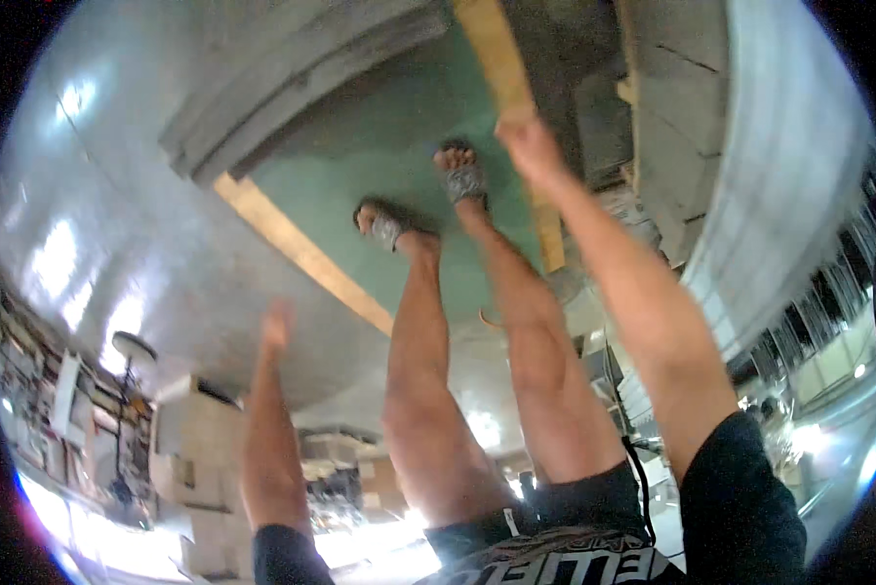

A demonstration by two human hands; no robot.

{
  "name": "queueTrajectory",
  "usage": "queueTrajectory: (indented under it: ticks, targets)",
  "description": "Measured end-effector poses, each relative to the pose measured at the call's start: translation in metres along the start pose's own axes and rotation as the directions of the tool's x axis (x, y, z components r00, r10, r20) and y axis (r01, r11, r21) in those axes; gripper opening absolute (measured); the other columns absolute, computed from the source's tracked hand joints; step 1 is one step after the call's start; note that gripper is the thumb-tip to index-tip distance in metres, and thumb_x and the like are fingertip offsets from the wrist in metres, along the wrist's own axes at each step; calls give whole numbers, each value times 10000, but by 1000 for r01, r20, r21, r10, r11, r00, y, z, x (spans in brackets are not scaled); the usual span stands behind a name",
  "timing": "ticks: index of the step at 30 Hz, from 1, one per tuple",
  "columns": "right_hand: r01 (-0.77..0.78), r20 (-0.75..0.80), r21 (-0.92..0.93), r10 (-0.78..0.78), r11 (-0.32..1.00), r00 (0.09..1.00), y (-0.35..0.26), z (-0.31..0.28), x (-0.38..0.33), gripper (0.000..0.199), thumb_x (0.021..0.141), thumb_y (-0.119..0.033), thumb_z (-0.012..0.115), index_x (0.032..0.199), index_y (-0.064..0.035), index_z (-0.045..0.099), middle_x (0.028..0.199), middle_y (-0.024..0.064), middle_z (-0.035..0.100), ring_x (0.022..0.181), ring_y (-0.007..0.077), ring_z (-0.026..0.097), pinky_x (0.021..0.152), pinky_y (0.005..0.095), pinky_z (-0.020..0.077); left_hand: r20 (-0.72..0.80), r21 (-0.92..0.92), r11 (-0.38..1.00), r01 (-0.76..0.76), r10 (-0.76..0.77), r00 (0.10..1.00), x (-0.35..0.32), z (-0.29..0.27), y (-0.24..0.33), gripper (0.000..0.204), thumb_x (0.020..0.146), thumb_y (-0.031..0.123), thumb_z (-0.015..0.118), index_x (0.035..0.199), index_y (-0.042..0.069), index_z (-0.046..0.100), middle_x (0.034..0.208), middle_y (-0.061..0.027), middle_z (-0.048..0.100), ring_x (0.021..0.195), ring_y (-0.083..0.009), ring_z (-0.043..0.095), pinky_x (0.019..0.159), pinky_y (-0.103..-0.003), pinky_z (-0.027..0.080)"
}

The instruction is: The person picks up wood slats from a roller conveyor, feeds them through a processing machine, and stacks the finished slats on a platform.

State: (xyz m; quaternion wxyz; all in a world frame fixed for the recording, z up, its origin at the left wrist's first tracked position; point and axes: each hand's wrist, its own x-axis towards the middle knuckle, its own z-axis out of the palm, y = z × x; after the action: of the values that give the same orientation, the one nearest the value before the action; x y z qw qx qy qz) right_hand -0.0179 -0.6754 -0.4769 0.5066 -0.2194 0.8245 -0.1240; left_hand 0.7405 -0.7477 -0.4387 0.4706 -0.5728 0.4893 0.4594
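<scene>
Closest in, a dark shirt (pixel 565 561) with pale lettering is filling the bottom edge, two bare legs are stretching out ahead between the hands, and both arms are reaching forward. Here's the left hand (pixel 277 330), hanging over grey flooring (pixel 155 234) and blurring so much that I can't tell whether its fingers are spread or pressed together. And the right hand (pixel 529 144), farther forward, is overlapping the right yellow strip (pixel 499 58), which is running ahead of it and back beneath it; whether they're touching, or the fingers are pinching anything, I can't tell.

To the right hand's left, green flooring (pixel 331 210) is lying under the feet in grey sandals (pixel 386 229). The left yellow strip (pixel 306 258) is slanting along, ahead and to the right of the left hand. Farther ahead of that hand, a long dark grey bar (pixel 292 93) is curving across. Right of the right hand, grey panels (pixel 682 127) are standing, and a pale curving surface (pixel 779 185) is sweeping past beyond them.

Containers now: below and left of the left hand, a pale boxy unit (pixel 189 468), probably a cabinet or carton through this blur, is showing a dark slot; its contents are staying hidden. Beyond it, a round-topped stand (pixel 134 348) is rising.

Counting up, I'm seeing two hands, two sandals, two yellow strips, one round-topped stand.
</scene>
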Motion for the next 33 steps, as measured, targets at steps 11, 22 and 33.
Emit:
queueTrajectory:
  ticks: [11,22,33]
  targets:
    - [-50,-326,290,148,956,934,35,-195,-310,352,1028,-287,730,1298,-61,733,1233,149,775,1133,284,745,1008,398,574,-170,-341,899,-275,229,958,-260,-34,85,348,1114,370,557,1192,53,678,998,-69,717,788,-214,664,673,-397,587]
    - [-161,-235,732,468,662,852,65,-92,-618,403,1046,-308,706,1349,-43,699,1203,100,764,821,162,712,775,350,584,-318,-838,113,-533,693,647,-487,-159,482,849,1096,668,412,1747,171,188,1812,-88,195,1663,-382,144,1282,-654,267]
    - [207,-232,966,864,153,447,145,171,-815,320,988,-211,760,1249,-28,731,1116,93,753,964,186,727,792,374,639,101,-652,-121,-748,964,-244,-883,83,633,1062,937,843,530,1706,140,322,1661,-66,440,1351,-257,524,975,-484,537]
